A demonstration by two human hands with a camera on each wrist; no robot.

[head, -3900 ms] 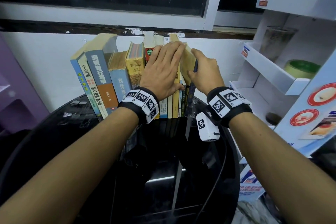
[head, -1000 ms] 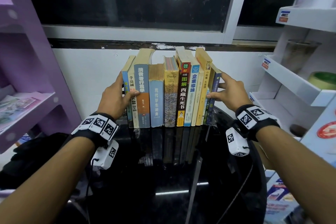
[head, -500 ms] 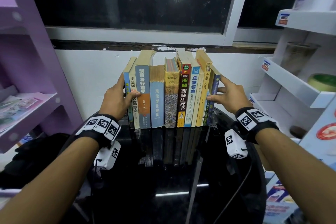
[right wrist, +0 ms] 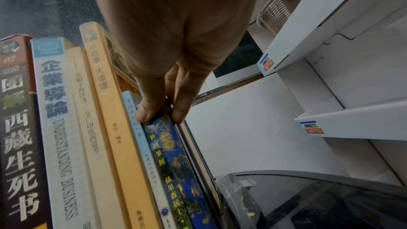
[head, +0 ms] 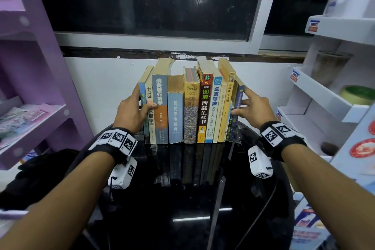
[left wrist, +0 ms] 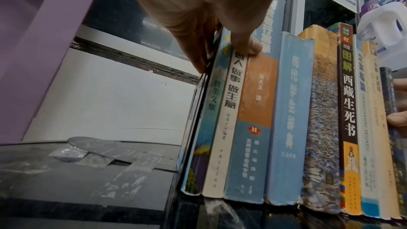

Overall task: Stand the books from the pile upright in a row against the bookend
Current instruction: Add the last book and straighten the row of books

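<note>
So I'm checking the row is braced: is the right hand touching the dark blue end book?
Touching: the right wrist view shows the right hand pinching the dark blue book.

Your row of upright paperback and hardback books (head: 190, 107) stands at the round black glass table's (head: 182, 199) far edge, left hand (head: 129, 113) and right hand (head: 253, 107) flanking it.

On the yellowed spine (head: 191, 105) I read "Troyka". The black-and-red spine (head: 204, 107) carries "02" and "图解 西藏生死书". The white-and-blue spine (right wrist: 55, 111) reads "企業導論 UNDERSTANDING BUSINESS". The light blue spine (left wrist: 290, 111) shows "现代学生辞典". The shelf-edge labels (right wrist: 267, 64) read "AMMELTZ YOKOYOKO".
</note>
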